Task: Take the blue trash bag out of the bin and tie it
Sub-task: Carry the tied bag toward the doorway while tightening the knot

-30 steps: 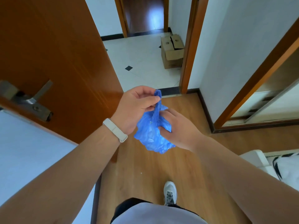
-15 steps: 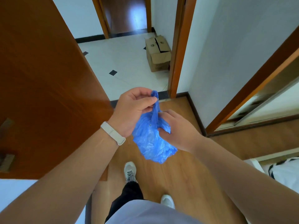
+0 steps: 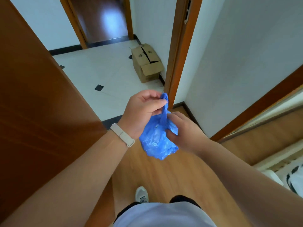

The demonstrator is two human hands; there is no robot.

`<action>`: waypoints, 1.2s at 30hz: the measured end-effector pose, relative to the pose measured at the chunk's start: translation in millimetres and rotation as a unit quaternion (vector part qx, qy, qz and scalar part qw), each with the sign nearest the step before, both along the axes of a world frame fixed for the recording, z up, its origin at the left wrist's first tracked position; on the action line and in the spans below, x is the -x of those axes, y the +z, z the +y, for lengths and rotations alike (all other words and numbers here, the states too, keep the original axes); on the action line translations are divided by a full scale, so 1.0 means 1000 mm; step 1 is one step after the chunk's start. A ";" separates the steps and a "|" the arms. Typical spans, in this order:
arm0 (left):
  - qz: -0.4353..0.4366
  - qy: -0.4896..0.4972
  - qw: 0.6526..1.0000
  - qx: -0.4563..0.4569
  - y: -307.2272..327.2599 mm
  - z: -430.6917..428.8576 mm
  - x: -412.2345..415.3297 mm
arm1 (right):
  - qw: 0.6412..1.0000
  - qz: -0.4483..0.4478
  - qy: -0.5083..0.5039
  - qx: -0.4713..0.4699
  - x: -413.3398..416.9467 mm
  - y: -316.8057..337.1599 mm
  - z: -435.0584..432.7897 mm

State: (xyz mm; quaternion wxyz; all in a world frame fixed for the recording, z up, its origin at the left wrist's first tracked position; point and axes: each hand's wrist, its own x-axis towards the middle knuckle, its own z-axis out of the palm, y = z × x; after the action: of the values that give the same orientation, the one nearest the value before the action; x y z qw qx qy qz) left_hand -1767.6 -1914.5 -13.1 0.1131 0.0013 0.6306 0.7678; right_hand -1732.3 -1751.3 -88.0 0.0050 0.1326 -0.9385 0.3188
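The blue trash bag hangs in the air between both hands, small and bunched, above the wooden floor. My left hand, with a white band on the wrist, pinches the bag's twisted top strand and holds it upward. My right hand grips the bag's right side just below that strand. No bin is in view.
An open brown wooden door fills the left. A door frame stands straight ahead, with a white tiled floor and a cardboard box beyond it. A white wall is on the right. My shoe is below.
I have walked forward to the doorway; the door handle has left the view and the cardboard box looks nearer. Both hands keep the same hold on the bag.
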 end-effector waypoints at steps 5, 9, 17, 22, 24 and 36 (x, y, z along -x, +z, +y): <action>0.023 -0.022 0.999 -0.002 0.003 -0.025 0.044 | 1.000 0.008 -0.016 0.013 0.037 0.003 -0.028; 0.025 -0.040 0.999 -0.004 0.001 -0.034 0.075 | 1.000 0.013 -0.019 0.013 0.062 0.004 -0.036; 0.002 -0.073 0.997 -0.006 -0.020 -0.004 0.149 | 0.997 -0.018 -0.069 0.025 0.118 -0.020 -0.008; -0.045 -0.091 0.995 -0.021 -0.027 0.033 0.207 | 0.994 -0.020 -0.101 0.035 0.171 -0.033 0.022; -0.060 -0.107 0.992 -0.026 -0.025 0.053 0.230 | 0.992 -0.012 -0.112 0.049 0.193 -0.033 0.038; -0.033 -0.164 0.985 0.032 -0.006 0.166 0.340 | 0.977 0.011 -0.194 0.085 0.296 -0.022 0.134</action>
State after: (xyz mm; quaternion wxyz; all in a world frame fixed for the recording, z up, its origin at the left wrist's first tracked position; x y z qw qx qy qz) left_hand -2107.2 -1748.1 -19.5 0.2580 0.0760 0.6419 0.7180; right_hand -2028.0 -1616.9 -109.7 0.0886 -0.0492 -0.9157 0.3889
